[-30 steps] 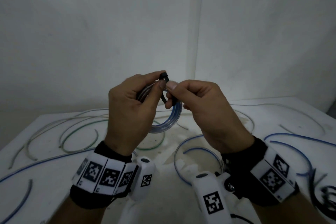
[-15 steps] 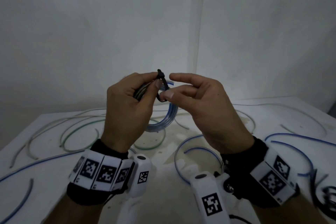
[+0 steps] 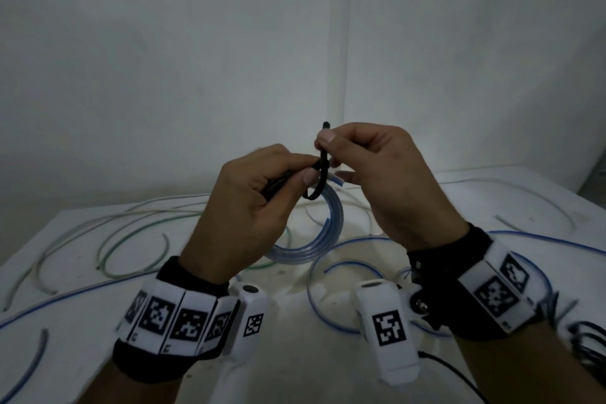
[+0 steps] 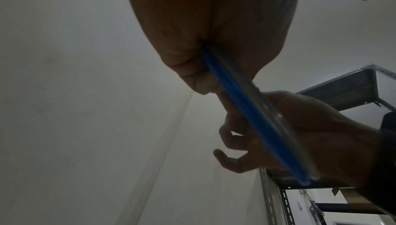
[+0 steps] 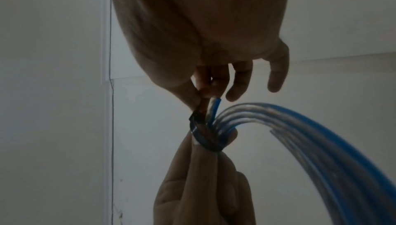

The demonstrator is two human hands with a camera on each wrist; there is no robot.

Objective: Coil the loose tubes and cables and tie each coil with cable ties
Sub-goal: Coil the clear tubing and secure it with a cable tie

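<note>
The left hand (image 3: 252, 203) grips the coiled tube (image 3: 323, 233) above the table's (image 3: 82, 239) middle, bunching its turns so the cable tie (image 3: 319, 180) encircles them. The right hand (image 3: 387, 180) pinches the tie's tail, apparently to cinch it.

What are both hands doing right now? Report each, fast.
Left hand: grips the coiled blue tube at the tie point.
Right hand: pinches the black cable tie, tail up.
</note>
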